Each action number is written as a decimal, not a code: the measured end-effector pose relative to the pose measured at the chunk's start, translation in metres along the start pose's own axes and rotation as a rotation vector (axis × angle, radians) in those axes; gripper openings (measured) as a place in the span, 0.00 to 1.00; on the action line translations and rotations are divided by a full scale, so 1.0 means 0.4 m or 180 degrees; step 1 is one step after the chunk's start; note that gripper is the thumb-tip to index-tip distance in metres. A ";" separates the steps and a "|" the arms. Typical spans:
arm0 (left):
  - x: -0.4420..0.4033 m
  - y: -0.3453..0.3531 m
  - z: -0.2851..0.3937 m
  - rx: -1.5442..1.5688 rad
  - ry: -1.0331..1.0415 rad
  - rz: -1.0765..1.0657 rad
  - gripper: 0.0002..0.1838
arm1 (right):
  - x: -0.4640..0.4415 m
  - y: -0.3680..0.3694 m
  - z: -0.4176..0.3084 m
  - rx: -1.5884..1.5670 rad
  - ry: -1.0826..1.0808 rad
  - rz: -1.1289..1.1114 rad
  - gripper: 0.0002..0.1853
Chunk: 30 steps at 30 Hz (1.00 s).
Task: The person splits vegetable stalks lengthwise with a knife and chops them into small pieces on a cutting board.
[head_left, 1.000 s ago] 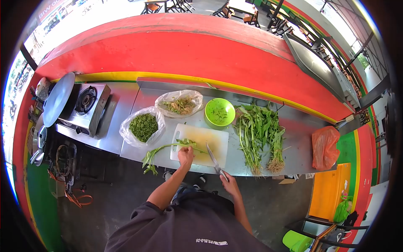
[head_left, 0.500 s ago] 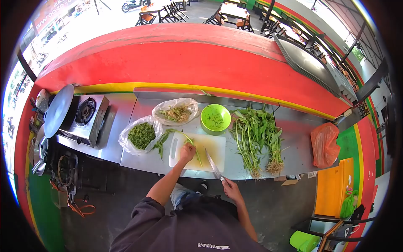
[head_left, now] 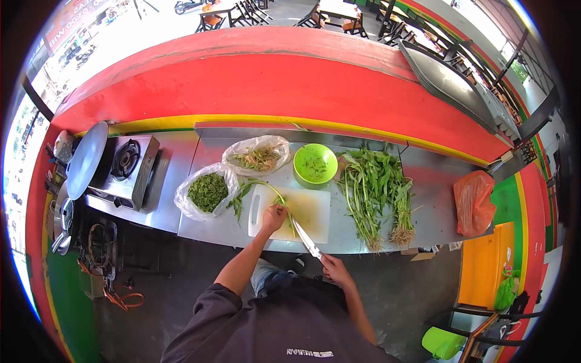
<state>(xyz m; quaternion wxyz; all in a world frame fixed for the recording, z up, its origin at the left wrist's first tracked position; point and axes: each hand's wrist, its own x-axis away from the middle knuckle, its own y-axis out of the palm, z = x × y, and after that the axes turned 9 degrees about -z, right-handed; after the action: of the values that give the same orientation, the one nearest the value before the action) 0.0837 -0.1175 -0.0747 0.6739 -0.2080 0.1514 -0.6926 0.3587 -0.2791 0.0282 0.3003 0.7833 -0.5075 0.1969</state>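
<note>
My left hand (head_left: 275, 218) is closed around a long leafy green stalk (head_left: 270, 185) on the white cutting board (head_left: 318, 216). The stalk's leaves (head_left: 239, 198) hang past the board's left side. My right hand (head_left: 336, 270) grips the handle of a kitchen knife (head_left: 307, 239) at the board's front edge. Its blade points up and left, with the tip close to the stalk beside my left fingers; whether they touch I cannot tell. Behind the board stands a lime green bowl (head_left: 330, 173) with bits of greens inside. Rooted bunches of leafy greens (head_left: 369, 187) lie to the right.
Left of the board are a plastic bag of chopped greens (head_left: 207, 192) and another holding root trimmings (head_left: 257, 158). A gas stove (head_left: 128, 169) and a large wok lid or pan (head_left: 86, 160) stand farther left. An orange plastic bag (head_left: 473, 202) sits at the counter's right end.
The knife has moved left, bringing its tip from the open board up to the stalk near my left hand. My left hand keeps its grip on the stalk. The camera view has shifted slightly.
</note>
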 end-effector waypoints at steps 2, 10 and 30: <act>0.005 -0.003 0.008 -0.0059 -0.0008 -0.0004 0.14 | 0.001 0.004 -0.002 -0.0045 0.0035 -0.0005 0.23; 0.011 -0.004 0.012 -0.0137 -0.0123 -0.0041 0.14 | -0.005 0.003 -0.001 -0.0083 0.0165 0.0037 0.21; 0.069 -0.004 0.076 0.2682 -0.1166 0.0081 0.15 | -0.022 -0.016 0.023 0.0485 0.0144 0.0243 0.21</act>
<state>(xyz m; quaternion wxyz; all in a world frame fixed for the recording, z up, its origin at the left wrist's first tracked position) 0.0970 -0.1428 -0.0452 0.7238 -0.0330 -0.2625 -0.6372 0.3610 -0.2775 0.0142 0.2434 0.7793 -0.5136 0.2638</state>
